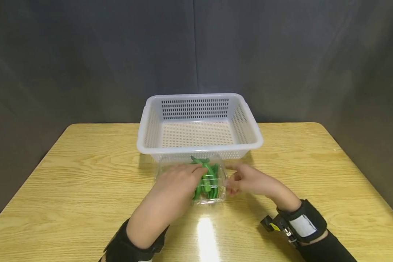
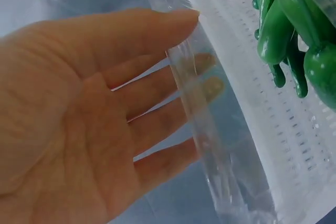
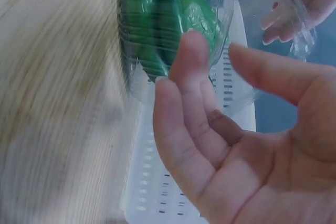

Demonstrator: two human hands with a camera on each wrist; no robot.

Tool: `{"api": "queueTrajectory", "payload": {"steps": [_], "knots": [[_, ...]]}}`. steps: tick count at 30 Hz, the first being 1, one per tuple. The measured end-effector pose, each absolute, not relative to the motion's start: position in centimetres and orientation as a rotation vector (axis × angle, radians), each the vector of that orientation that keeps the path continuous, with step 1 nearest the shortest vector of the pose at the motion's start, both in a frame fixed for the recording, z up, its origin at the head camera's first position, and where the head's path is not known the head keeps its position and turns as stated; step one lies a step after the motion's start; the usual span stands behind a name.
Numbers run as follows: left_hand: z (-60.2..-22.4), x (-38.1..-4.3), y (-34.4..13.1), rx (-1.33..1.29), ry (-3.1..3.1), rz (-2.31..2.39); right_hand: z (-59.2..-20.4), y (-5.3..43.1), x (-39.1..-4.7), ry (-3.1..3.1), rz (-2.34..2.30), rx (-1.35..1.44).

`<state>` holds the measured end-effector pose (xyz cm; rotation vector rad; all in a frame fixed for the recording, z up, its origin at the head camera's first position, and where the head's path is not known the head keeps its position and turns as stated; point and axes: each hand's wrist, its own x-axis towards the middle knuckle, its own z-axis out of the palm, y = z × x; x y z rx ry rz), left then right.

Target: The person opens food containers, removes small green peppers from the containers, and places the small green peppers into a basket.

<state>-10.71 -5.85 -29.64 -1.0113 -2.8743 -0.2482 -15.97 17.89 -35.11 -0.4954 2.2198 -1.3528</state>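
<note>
Currently, on my head cam, a pale wood table (image 1: 78,174) runs left to right, w/ a dark grey curtain (image 1: 91,62) beyond its far edge. Near left I get a black wrist strap (image 1: 131,242), then the left hand (image 1: 178,187), reaching over the left part of a clear plastic box (image 1: 213,201). My left wrist cam gives this hand spread wide: fingers approx straight w/ gaps btwn, tips showing thru clear plastic, thumb stretched out at the plastic's edge. How hard it presses, I can't tell. Green peppers (image 1: 206,182), long & shiny, lie in the box, mid-table; I see them just right of the left hand, which hides part of the box. Right on the far side stands a white slotted basket (image 1: 199,149); box touching it or not, can't tell. Next, the right hand (image 1: 249,178) is at the box's right end, a bit blurred, index pointing left. Per my right wrist cam its thumb is well apart from loosely bent fingers, nothing held; contact w/ box unclear. Last, near right: a 2nd strap (image 1: 316,214) w/ white patch, a small black device (image 1: 278,225) attached, & a black sleeve (image 1: 327,249).
</note>
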Motion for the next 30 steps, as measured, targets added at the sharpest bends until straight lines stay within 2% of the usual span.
{"api": "queueTrajectory", "payload": {"steps": [30], "knots": [[-28.1, -11.1, -8.2, -0.884, -2.679, -0.34, -34.2, 18.3, -15.4, 2.405, -1.084, -0.641]]}}
